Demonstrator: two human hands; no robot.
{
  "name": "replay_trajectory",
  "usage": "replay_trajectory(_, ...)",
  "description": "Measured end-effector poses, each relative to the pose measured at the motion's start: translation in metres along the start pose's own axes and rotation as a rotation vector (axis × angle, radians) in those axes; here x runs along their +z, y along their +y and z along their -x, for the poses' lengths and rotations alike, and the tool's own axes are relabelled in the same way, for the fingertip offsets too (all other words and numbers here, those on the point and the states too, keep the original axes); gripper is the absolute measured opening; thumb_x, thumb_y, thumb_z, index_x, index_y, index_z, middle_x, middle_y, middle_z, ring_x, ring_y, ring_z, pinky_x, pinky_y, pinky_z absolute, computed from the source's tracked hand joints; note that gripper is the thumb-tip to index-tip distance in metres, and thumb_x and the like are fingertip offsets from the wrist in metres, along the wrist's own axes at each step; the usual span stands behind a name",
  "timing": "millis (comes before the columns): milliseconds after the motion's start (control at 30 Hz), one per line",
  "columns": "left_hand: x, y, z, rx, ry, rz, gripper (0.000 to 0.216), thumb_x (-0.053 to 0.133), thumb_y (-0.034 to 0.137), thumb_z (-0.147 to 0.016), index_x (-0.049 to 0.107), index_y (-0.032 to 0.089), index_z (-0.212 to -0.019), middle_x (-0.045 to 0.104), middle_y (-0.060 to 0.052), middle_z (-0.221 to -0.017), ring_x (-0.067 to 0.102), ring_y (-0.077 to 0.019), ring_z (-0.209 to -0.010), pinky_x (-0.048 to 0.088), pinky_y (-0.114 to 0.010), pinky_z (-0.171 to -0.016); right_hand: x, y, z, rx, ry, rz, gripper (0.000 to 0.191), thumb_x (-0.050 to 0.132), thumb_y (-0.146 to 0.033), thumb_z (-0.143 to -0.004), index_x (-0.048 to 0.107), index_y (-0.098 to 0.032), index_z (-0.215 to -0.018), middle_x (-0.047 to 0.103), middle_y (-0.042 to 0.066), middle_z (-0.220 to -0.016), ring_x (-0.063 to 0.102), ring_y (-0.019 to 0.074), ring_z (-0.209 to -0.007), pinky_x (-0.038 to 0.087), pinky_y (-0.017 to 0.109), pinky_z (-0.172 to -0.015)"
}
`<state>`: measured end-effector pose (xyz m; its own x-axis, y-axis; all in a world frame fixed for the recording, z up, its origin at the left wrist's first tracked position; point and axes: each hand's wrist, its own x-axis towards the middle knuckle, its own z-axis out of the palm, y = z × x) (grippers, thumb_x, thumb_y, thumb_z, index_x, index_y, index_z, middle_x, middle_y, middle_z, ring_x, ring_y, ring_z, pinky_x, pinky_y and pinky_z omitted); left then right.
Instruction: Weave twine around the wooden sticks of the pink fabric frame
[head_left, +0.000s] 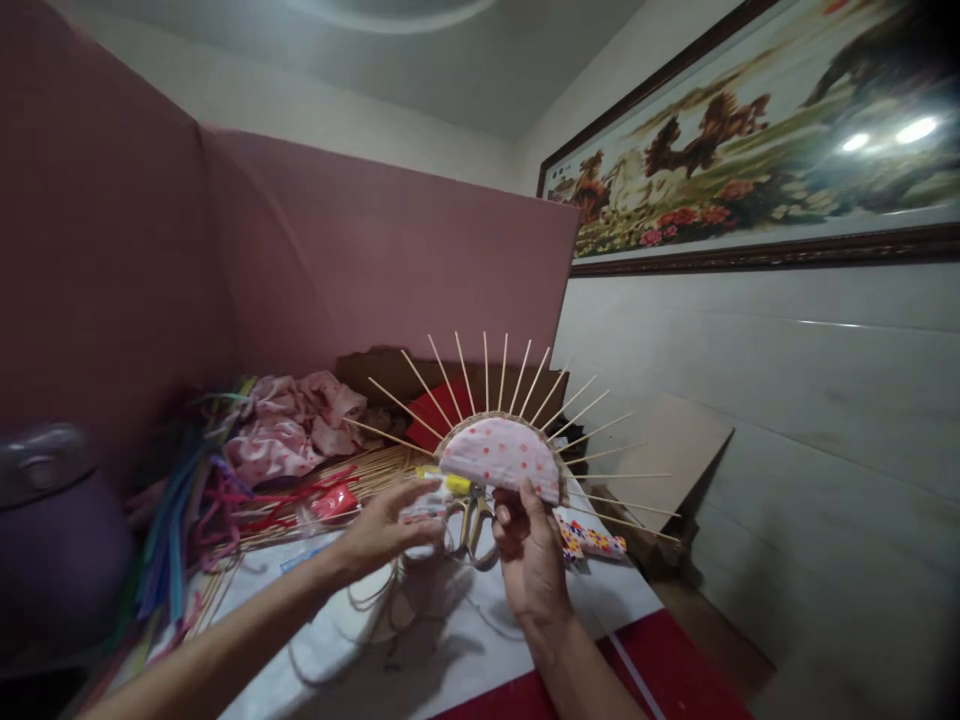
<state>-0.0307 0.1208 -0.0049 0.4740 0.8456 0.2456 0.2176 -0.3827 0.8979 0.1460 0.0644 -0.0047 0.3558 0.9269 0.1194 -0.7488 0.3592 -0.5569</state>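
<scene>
A half-round piece covered in pink dotted fabric (499, 452) is held up above the table by my right hand (534, 555), thumb on its front and fingers behind. Many thin wooden sticks fan out from its curved, cord-trimmed edge. My left hand (390, 525) reaches in from the left with fingers apart, close to the scissors (472, 525) and the piece's lower left side. It grips nothing that I can see. A yellow object (456, 483) lies just behind the scissors, partly hidden by the fabric. Thin brown cord (375, 590) loops over the table below my left hand.
Crumpled pink dotted cloth (296, 425), a bundle of wooden sticks (386, 470) and red strips (334, 500) lie at the back left. Coloured strips (176, 560) hang by a purple container (60, 540). Flower-patterned fabric (600, 540) lies right. A pink partition (390, 250) stands behind.
</scene>
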Motion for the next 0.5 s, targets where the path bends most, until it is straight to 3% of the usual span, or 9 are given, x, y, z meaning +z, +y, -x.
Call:
replay_trajectory(100, 0.032, 0.014, 0.016, -0.024, 0.036, 0.389, 0.069, 0.075, 0.045, -0.059, 0.055, 0.021, -0.121, 0.059, -0.016, -0.124, 0.053, -0.0282, -0.116, 0.04, -0.042, -0.095, 0.001, 0.004, 0.006, 0.057, -0.1, -0.033, 0.021, 0.073, -0.028, -0.069, 0.057, -0.017, -0.077, 0.06, -0.005, -0.062, 0.044, 0.0043, -0.046, 0.032, 0.01, -0.037)
replay_trajectory(200, 0.049, 0.031, 0.024, -0.046, 0.148, 0.556, 0.055, 0.069, 0.049, -0.066, 0.061, 0.02, -0.112, 0.06, -0.016, -0.122, 0.054, -0.0297, -0.113, 0.042, -0.042, -0.091, 0.0, 0.01, 0.01, 0.109, -0.184, -0.024, 0.02, 0.073, -0.027, -0.069, 0.058, -0.017, -0.077, 0.06, -0.004, -0.063, 0.045, 0.0047, -0.046, 0.034, 0.012, -0.038)
replay_trajectory(300, 0.056, 0.045, 0.031, -0.038, 0.273, 0.719, 0.045, 0.063, 0.043, -0.075, 0.063, 0.017, -0.111, 0.064, -0.015, -0.117, 0.056, -0.0298, -0.11, 0.042, -0.043, -0.09, 0.0, 0.017, 0.013, 0.162, -0.245, 0.016, 0.02, 0.073, -0.028, -0.07, 0.058, -0.016, -0.077, 0.057, -0.005, -0.059, 0.044, 0.0046, -0.046, 0.035, 0.013, -0.04)
replay_trajectory(500, 0.059, 0.043, 0.035, -0.061, 0.303, 0.945, 0.032, 0.065, 0.031, -0.076, 0.066, 0.01, -0.101, 0.07, -0.014, -0.102, 0.061, -0.0265, -0.101, 0.041, -0.04, -0.094, -0.004, 0.026, 0.017, 0.189, -0.307, 0.13, 0.023, 0.072, -0.033, -0.073, 0.057, -0.016, -0.076, 0.047, -0.007, -0.054, 0.035, 0.0035, -0.043, 0.026, 0.013, -0.037)
